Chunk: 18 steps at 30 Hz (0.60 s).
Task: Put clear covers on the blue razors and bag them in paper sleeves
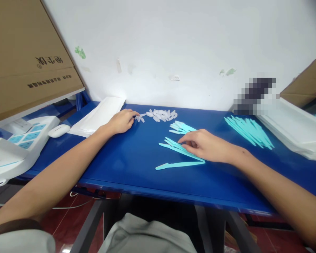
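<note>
- My left hand [122,120] touches the clear pieces [162,115] at the table's [137,158] back; I can't tell if its grip holds one.
- My right hand [204,144] curls over the middle sticks [177,146]; my feed hides its hold.
- I'd pinch singly, lightly, leaving neighbours undisturbed.

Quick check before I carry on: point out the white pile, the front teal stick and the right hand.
White pile [162,115]: head view, middle of the heap.
Front teal stick [184,164]: head view, midway along it.
Right hand [204,143]: head view, back of the hand.
</note>
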Each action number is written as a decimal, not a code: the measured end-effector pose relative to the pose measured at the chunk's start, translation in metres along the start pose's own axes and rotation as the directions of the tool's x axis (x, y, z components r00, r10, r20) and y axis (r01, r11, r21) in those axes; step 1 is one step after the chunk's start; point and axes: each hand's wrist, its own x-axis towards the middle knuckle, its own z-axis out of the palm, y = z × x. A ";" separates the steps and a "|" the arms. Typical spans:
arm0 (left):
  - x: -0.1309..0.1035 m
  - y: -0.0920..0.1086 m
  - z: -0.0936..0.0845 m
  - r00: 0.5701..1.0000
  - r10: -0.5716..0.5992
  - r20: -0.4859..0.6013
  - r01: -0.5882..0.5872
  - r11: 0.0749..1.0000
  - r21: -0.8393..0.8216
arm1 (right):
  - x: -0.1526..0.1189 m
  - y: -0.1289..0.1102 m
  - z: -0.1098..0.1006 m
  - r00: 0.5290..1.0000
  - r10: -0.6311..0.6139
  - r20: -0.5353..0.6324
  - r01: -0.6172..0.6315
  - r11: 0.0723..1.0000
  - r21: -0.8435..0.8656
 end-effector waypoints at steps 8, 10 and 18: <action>-0.002 0.012 -0.009 0.999 0.031 0.039 -0.033 0.998 0.045 | 0.001 -0.005 -0.001 0.996 0.078 0.054 -0.079 0.997 0.012; -0.003 0.018 -0.013 0.998 0.045 0.053 -0.046 0.999 0.026 | 0.002 -0.005 -0.002 0.992 0.113 0.056 -0.113 0.994 0.000; -0.011 0.034 -0.036 0.953 0.229 0.199 -0.213 0.972 -0.101 | 0.001 -0.004 -0.001 0.994 0.113 -0.002 -0.111 0.976 -0.188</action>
